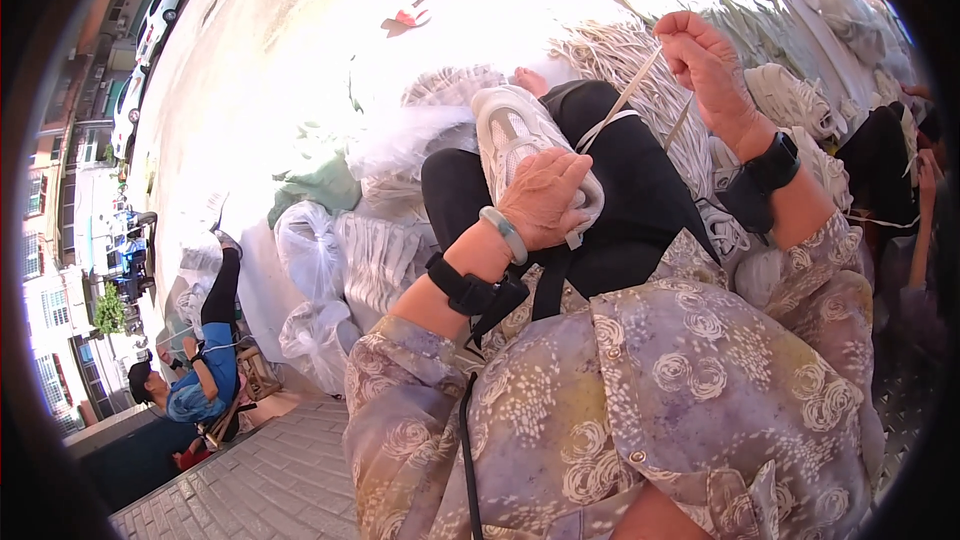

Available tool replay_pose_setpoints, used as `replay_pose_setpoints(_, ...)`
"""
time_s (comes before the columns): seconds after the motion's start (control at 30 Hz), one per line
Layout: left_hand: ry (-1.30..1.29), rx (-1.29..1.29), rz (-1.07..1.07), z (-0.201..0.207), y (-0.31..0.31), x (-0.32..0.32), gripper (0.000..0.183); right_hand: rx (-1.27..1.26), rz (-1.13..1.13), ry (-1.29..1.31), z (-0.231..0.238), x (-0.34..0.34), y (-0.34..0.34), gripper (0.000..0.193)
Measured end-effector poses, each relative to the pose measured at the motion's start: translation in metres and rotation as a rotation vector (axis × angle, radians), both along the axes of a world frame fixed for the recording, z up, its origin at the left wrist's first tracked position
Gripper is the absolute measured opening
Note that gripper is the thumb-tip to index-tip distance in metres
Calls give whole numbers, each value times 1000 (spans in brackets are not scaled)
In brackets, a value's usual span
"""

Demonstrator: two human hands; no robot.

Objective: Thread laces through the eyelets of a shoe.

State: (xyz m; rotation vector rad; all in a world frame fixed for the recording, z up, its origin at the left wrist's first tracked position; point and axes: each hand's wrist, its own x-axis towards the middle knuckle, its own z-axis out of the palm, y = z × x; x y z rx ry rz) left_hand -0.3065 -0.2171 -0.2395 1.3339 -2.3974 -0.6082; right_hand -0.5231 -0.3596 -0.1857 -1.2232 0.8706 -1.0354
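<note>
A white and grey sneaker (513, 130) rests across my lap on black trousers. My left hand (545, 198) is closed over its heel end, near the opening. Raised to the right, my right hand (700, 60) pinches a pale flat shoelace (637, 85) between thumb and fingers. The lace runs taut from there down toward the shoe, and a loop of it lies over my knee. My left palm and fingers hide part of the shoe's opening.
A heap of loose laces (660, 125) lies beyond my right knee, with more white sneakers (790, 100) beside it. Clear plastic bags (308, 250) and a green sack (318, 183) lie to the left. A person in blue (205, 390) sits at far left; another is partly visible at right.
</note>
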Motion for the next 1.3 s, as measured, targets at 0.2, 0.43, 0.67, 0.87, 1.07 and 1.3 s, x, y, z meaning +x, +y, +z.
replay_pose_setpoints(0.2, 21, -62, 48, -6, 26, -1, 67, -90, 82, -119, 81, 6, 5, 14)
replay_pose_setpoints(0.43, 730, 136, 315, 35, 4, -12, 62, -236, 677, 325, 61, 16, 55, 9)
replay_pose_setpoints(0.67, 809, 488, 160, 74, -16, -13, 19, -324, 386, 463, 63, -9, 43, 12)
replay_pose_setpoints(0.87, 524, 576, 478, 80, 17, 64, 16, -599, -50, 857, -48, -79, -32, 15)
replay_pose_setpoints(1.07, 385, 406, 505, 79, 23, 87, 15, -482, -119, 1267, -134, -118, -52, 10)
replay_pose_setpoints(1.3, 337, 102, 401, 69, -16, 16, 13, -361, 624, 220, -23, 51, 44, 34)
